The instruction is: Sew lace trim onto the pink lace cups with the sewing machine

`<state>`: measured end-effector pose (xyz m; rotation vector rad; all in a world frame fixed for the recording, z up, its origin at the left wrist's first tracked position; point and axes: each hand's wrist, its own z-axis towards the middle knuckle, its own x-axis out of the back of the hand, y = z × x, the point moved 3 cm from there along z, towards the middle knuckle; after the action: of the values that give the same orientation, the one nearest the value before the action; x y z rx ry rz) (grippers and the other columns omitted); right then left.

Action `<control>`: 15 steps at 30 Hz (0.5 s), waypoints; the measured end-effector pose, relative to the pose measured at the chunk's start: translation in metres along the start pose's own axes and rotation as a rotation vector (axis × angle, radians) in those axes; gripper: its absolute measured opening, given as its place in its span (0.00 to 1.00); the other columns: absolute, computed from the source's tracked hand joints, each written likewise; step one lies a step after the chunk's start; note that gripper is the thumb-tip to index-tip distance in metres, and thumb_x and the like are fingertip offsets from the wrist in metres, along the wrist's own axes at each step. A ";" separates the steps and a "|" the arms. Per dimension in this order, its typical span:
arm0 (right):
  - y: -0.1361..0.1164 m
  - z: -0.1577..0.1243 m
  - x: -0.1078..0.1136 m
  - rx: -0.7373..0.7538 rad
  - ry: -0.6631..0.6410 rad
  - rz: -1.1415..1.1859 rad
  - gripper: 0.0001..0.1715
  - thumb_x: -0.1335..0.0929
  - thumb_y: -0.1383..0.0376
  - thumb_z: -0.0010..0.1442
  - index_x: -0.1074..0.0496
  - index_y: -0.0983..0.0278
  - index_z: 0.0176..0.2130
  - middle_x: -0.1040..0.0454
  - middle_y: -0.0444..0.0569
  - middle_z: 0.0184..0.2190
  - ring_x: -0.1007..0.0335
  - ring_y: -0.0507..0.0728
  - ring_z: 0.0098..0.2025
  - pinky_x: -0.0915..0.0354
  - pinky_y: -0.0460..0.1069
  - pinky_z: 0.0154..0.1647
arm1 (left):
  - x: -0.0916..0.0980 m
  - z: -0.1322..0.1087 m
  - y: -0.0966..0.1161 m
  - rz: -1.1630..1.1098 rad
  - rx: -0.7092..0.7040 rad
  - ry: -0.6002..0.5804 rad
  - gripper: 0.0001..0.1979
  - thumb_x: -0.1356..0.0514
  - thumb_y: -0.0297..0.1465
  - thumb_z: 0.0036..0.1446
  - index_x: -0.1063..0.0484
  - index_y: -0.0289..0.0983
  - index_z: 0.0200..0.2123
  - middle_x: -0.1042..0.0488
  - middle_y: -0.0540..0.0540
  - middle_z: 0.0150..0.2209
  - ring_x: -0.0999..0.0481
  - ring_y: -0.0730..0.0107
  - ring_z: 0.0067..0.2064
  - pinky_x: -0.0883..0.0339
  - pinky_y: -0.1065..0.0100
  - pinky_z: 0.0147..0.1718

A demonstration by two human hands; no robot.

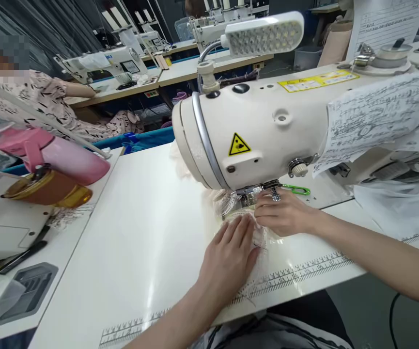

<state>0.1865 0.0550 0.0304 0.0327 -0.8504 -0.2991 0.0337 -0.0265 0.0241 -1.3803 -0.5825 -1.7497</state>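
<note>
Pale lace fabric lies bunched on the white tabletop, under and in front of the needle area of a sewing machine. My left hand rests on the lace with its fingers stretched out flat, just short of the presser foot. Beside the foot, on its right, my right hand has its fingers curled together on the lace; the fingertips are partly hidden. More of the fabric shows to the left of the foot. Behind my right hand lie green-handled thread snips.
A ruler strip runs along the table's front edge. A pink bottle and an amber holder stand at the left. An LED lamp hangs above the machine. Another person in a patterned garment sits at back left.
</note>
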 end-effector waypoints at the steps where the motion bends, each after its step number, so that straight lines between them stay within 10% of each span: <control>1: 0.001 -0.001 -0.001 -0.016 -0.030 -0.007 0.19 0.42 0.79 0.56 0.29 0.64 0.27 0.25 0.40 0.29 0.32 0.51 0.34 0.45 0.49 0.35 | -0.002 0.001 -0.004 0.012 0.012 -0.003 0.22 0.49 0.36 0.64 0.32 0.27 0.54 0.32 0.38 0.57 0.30 0.54 0.57 0.30 0.55 0.52; 15: 0.011 -0.002 -0.013 -0.230 -0.124 0.019 0.16 0.39 0.76 0.58 0.25 0.64 0.36 0.23 0.42 0.36 0.30 0.52 0.32 0.46 0.49 0.28 | -0.010 0.022 -0.029 0.066 0.060 0.001 0.22 0.51 0.38 0.65 0.33 0.31 0.55 0.30 0.43 0.56 0.30 0.56 0.55 0.34 0.55 0.50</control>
<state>0.1829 0.0693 0.0211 -0.2096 -0.9341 -0.3821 0.0234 0.0093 0.0249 -1.3421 -0.5774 -1.6677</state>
